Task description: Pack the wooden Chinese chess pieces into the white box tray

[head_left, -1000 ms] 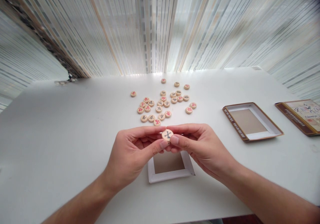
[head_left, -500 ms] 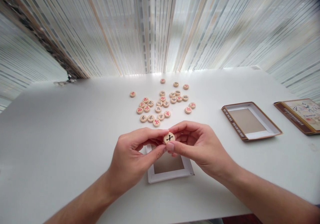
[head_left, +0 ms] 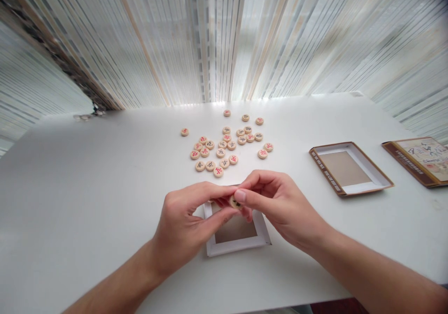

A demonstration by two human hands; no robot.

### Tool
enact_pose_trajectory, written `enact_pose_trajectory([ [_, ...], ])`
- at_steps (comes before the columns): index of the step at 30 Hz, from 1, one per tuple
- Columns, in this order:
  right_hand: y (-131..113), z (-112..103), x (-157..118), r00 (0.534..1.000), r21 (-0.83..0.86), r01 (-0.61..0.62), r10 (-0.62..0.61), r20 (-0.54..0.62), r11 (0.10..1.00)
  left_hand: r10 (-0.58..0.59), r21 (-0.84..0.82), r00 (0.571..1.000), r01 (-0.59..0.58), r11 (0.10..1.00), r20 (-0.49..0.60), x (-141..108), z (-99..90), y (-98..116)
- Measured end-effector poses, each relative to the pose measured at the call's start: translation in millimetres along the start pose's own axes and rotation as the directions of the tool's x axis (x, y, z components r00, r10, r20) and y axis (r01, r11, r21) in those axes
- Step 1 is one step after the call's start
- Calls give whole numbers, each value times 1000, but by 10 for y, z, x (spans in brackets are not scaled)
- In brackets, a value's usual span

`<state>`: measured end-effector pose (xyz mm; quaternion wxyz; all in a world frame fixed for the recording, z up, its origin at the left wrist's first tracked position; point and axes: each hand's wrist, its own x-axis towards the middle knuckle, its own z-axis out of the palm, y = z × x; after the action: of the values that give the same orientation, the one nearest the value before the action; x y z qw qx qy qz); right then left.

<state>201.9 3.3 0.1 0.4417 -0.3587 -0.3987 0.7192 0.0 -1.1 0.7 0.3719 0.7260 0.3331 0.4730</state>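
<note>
Two-handed handling of a single xiangqi piece (head_left: 235, 203) above a white table (head_left: 105, 188). The left hand (head_left: 189, 211) grasps the piece from its side between thumb and forefinger; the right hand (head_left: 283, 206) closes on its upper edge, with the thumb uppermost and the other fingers curled behind. The held piece is tilted, and its dark character is largely covered by the fingers (too little shows to read it). Below the hands, an open cardboard box (head_left: 241, 245) with white walls lies on the table; its bare brown base shows in the front part, the rest being hidden by the hands. Beyond lie the loose xiangqi pieces (head_left: 220, 152), marked in red or black, some touching and others apart, with a lone red-marked piece (head_left: 184, 132) at the left. To the right are a second open box (head_left: 325, 174) and, just beside it, a printed box cover (head_left: 425, 157). The step in hand appears to be the turning or inspection of the held piece between the fingertips. In mechanical terms, the next move calls for a secure pinch by one hand before the other lets go, since the small rounded rim could slip between the fingers at a change of grip.
</note>
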Motion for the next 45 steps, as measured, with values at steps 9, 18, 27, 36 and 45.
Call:
enact_pose_trajectory([
  [9, -20, -12, -9, 998, 51, -29, 27, 48, 998, -98, -96, 993, 91, 991, -69, -29, -20, -44],
  [18, 22, -6, 11, 995, 101, -94, 90, 43, 990, -73, -118, 996, 67, 991, -53, -28, -10, -30],
  [27, -29, 42, -18, 993, 42, -116, 116, 20, 992, -2, -25, 999, 1, 1000, -35, -21, -10, -32],
  [36, -5, -5, -15, 997, -19, -26, 27, 71, 999, -55, -101, 998, 55, 993, 4, -8, -5, -8],
  [45, -13, -15, -17, 992, 13, -68, 67, 105, 998, -110, -195, 993, 101, 976, -34, 4, -9, 14],
])
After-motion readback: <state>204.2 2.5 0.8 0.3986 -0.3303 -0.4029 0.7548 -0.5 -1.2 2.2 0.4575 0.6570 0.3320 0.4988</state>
